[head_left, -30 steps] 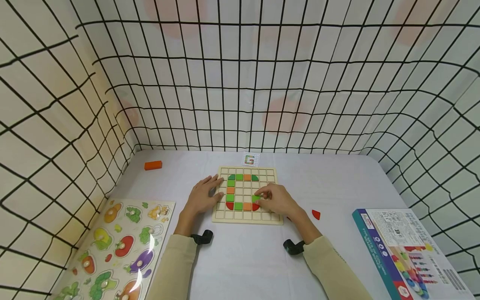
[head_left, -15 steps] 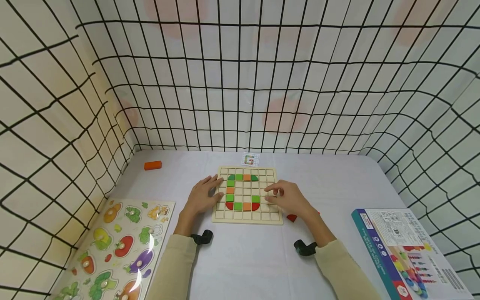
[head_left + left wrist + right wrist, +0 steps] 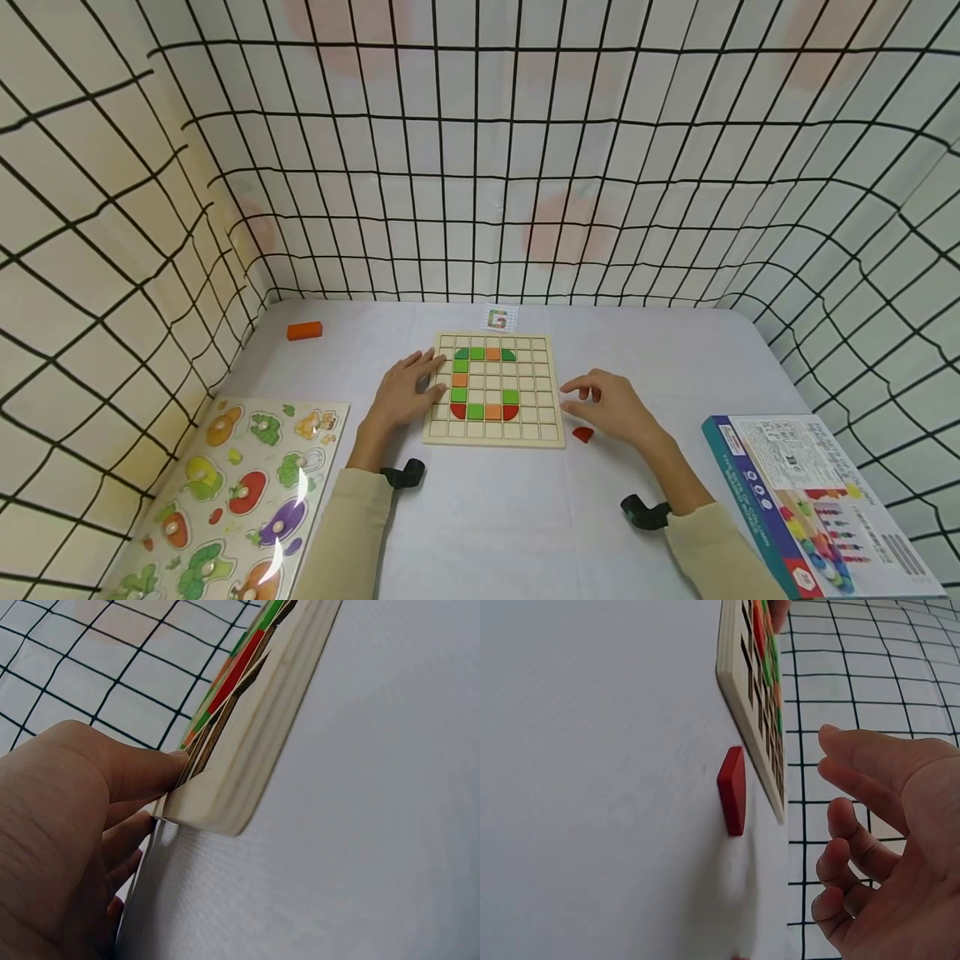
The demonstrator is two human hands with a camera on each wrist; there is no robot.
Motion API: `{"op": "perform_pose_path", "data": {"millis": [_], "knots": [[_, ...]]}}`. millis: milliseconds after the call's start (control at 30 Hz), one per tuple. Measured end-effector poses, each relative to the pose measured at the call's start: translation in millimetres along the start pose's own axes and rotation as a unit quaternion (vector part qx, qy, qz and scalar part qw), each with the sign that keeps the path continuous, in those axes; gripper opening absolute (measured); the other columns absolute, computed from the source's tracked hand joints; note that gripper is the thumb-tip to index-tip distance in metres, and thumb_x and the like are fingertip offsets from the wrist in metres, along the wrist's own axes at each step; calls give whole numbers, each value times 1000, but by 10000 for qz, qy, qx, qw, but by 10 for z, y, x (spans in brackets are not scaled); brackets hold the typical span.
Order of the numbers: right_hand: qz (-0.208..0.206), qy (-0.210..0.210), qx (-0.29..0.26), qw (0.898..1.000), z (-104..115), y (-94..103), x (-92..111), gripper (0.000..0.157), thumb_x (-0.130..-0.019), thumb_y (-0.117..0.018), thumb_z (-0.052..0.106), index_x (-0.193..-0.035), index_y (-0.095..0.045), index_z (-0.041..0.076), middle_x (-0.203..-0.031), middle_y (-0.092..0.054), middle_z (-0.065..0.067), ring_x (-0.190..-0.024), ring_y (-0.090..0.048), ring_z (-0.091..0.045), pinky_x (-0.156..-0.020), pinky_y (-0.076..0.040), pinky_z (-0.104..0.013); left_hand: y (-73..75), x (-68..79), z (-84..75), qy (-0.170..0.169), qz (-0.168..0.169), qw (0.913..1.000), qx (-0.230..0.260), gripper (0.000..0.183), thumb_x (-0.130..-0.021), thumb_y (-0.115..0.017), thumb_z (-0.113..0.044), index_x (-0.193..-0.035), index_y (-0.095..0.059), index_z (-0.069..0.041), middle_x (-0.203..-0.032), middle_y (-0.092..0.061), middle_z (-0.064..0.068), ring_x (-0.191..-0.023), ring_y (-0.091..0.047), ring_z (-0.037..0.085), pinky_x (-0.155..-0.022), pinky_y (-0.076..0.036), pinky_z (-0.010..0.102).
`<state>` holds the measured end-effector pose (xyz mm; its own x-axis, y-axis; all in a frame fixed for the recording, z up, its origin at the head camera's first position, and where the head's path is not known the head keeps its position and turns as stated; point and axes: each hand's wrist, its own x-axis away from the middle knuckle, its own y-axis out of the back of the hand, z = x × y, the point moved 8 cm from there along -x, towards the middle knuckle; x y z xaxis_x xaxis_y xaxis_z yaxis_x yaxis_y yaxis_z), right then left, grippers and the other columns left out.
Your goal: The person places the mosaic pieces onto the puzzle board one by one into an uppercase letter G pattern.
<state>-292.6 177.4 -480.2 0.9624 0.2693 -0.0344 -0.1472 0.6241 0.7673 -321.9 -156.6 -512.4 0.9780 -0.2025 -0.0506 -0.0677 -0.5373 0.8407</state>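
Observation:
In the head view a wooden grid board (image 3: 536,433) lies mid-table, its coloured tiles forming part of a letter outline. A green square tile (image 3: 510,397) sits above a red quarter-round tile (image 3: 511,412) at the outline's lower right. My left hand (image 3: 405,393) rests at the board's left edge, thumb on top and fingers extended against the side. Just right of the board hovers my right hand (image 3: 611,404), its fingers loosely bent with nothing between them. Below its fingertips a loose red piece (image 3: 582,434) lies on the table; the right wrist view shows this red piece (image 3: 733,791) beside the board's edge.
A small card (image 3: 500,318) with a G pattern lies behind the board. Far left is an orange block (image 3: 304,331), and a vegetable puzzle board (image 3: 247,492) lies at front left. A box (image 3: 817,500) lies at right. Black netting (image 3: 480,177) surrounds the table.
My right hand has let go of the green square tile and drawn back rightward off the board. The loose red piece near the board has come into sight. My left hand stays put.

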Motion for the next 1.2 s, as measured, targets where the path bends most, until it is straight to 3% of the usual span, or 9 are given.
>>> {"op": "perform_pose_path", "data": {"millis": [167, 367, 533, 833, 1200], "knots": [[-37, -53, -29, 10000, -132, 36, 118, 26, -89, -80, 23, -114, -79, 16, -88, -60, 0, -83, -49, -20, -62, -43, -28, 0, 1, -1, 0, 16, 10000, 0, 60, -98, -59, -38, -155, -49, -20, -166, -38, 2, -158, -27, 30, -130, -18, 57], [-125, 199, 2, 9997, -248, 50, 232, 23, -86, -83, 21, -109, -80, 17, -85, -60, 3, -79, -48, -17, -62, -41, -25, -6, 5, 5, -9, 23, 10000, 17, 60, -99, -59, -38, -155, -49, -20, -166, -37, 1, -158, -27, 29, -130, -18, 57], [69, 264, 58, 9996, -304, 25, 316, 25, -85, -82, 13, -109, -80, 18, -87, -61, 2, -80, -49, -17, -64, -41, -23, -5, 8, -3, 0, 34, 10000, 31, 60, -99, -58, -38, -155, -49, -20, -167, -37, 1, -158, -27, 30, -130, -17, 57], [596, 488, 191, 9968, -276, -71, 364, 31, -85, -76, 9, -114, -78, 20, -92, -62, 7, -89, -53, -14, -76, -48, -25, 5, 10, -10, -55, 10, 10000, -3, 60, -99, -58, -38, -155, -49, -19, -166, -38, 3, -157, -28, 31, -129, -18, 58], [551, 503, 58, 9972, -252, -70, 369, 25, -86, -79, 11, -109, -79, 21, -89, -62, 9, -89, -55, -13, -79, -49, -26, 11, 10, -13, -39, 38, 10000, 2, 60, -99, -58, -37, -155, -49, -19, -167, -37, 3, -157, -28, 31, -130, -18, 57]]}}
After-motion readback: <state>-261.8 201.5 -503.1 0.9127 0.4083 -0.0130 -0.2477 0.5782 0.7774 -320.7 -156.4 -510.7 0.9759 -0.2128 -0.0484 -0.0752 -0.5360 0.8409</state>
